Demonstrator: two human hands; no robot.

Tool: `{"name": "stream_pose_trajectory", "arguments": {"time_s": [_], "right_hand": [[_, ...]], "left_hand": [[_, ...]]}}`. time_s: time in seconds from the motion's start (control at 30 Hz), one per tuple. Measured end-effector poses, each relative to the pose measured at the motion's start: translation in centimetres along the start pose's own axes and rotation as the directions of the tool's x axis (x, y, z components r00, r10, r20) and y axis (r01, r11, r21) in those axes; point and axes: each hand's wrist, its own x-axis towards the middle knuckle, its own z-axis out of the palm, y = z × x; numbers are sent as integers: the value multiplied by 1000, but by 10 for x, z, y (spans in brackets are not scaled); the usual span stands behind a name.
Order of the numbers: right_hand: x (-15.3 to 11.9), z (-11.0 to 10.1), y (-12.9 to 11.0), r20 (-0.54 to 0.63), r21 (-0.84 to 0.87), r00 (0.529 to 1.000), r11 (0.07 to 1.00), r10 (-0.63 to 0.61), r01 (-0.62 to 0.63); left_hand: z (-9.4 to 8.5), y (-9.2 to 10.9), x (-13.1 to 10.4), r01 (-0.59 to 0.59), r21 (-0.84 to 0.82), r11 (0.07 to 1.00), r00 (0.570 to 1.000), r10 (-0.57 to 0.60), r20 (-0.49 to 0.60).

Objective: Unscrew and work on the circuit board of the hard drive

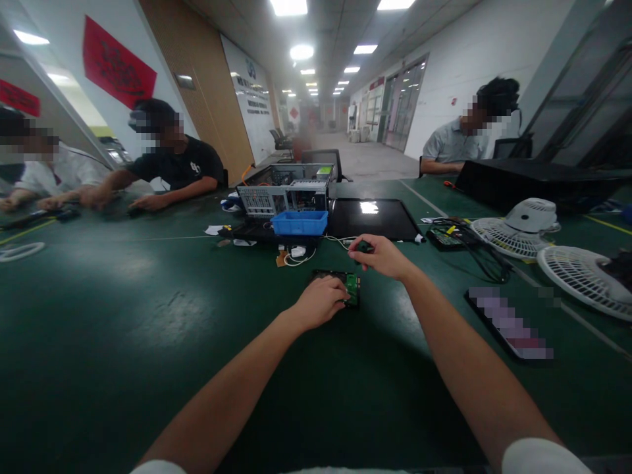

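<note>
A hard drive (352,287) with a green circuit board on it lies flat on the green table in front of me. My left hand (323,299) covers its left part, the fingers curled over it and gripping it. Up and to the right, apart from the drive, my right hand (374,255) is raised with thumb and fingers pinched together. Between them is a small dark object (364,247), mostly hidden, so its kind is unclear.
Beyond the drive stand a blue plastic bin (300,223), an open computer case (281,191) and a dark flat panel (374,219). White fan parts (511,236), a cable (486,253) and a phone (508,324) lie at right. Other people sit across the table.
</note>
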Motion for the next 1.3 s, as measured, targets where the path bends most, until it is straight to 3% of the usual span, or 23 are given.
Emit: {"name": "stream_pose_trajectory", "arguments": {"time_s": [0.3,0.7,1.3], "right_hand": [[1,2,-1,8,66,998,996,58,-59],[2,2,-11,143,325,977,925,158,-198],[1,-1,-16,54,144,993,983,105,-112]], "left_hand": [[2,-1,0,-9,-9,1000,1000,9,-12],[2,-2,1,-1,-8,1000,1000,1,-9],[3,-2,0,-6,-3,1000,1000,6,-11]]}}
